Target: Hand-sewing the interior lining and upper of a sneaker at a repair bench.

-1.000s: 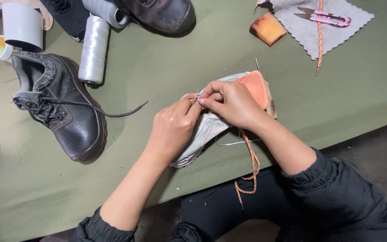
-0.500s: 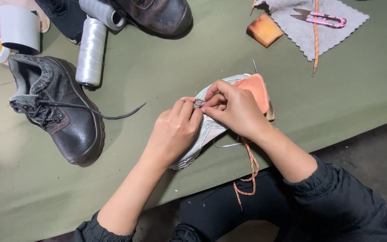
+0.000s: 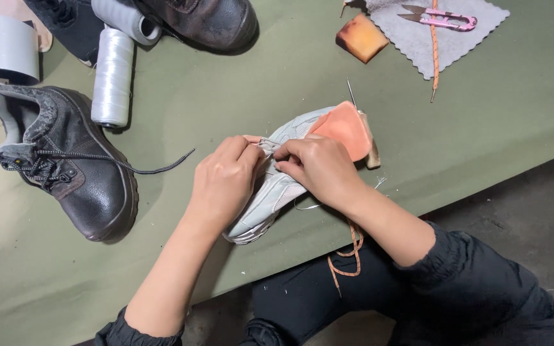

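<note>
Both hands have shifted slightly, fingertips still pinched at the lacing of the grey sneaker (image 3: 277, 186).
Left hand (image 3: 226, 182) and right hand (image 3: 318, 168) grip it narrowly at the sneaker's middle; the needle (image 3: 351, 93) behind its heel could prick, and the orange lace (image 3: 347, 256) dangling below could snag.

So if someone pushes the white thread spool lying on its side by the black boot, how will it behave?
The white thread spool is a cylinder lying on its side, so it would probably roll across the green table cover. Its glossy thread looks somewhat slippery. The black boot beside it might stop it.
</note>
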